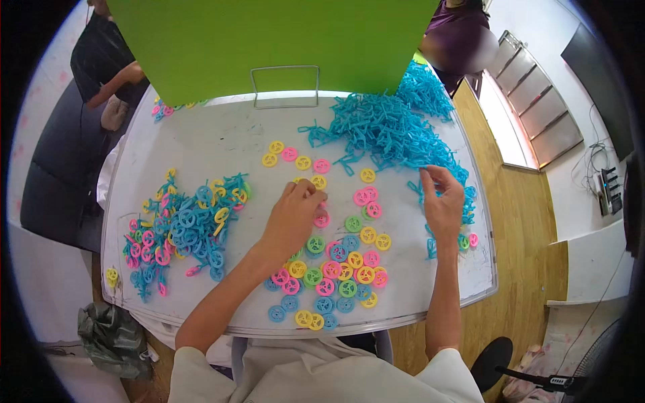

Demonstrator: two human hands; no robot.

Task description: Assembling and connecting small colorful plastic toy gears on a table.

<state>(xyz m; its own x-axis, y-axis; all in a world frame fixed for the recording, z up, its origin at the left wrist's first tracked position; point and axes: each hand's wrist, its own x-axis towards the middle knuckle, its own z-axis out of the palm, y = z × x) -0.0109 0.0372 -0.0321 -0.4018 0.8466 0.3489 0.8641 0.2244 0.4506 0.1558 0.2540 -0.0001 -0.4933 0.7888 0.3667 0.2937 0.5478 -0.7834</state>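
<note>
My left hand (293, 213) is over the middle of the white table, its fingers curled together. A pink plastic wheel (322, 220) lies beside its fingertips, and a yellow wheel (319, 182) is just beyond them. Whatever those fingers hold is hidden. My right hand (443, 205) is at the near right side of a large heap of blue plastic stick-like pieces (390, 131). Its thumb and forefinger come together at the heap's edge; what is between them is too small to tell. Many loose pink, yellow, green and blue wheels (330, 269) spread between my forearms.
On the left of the table (222, 134) lies a pile of blue pieces with coloured wheels attached (188, 225). A green panel with a wire handle (269, 47) stands across the far side. Two other people are partly visible behind it. A black fan (494, 363) stands lower right.
</note>
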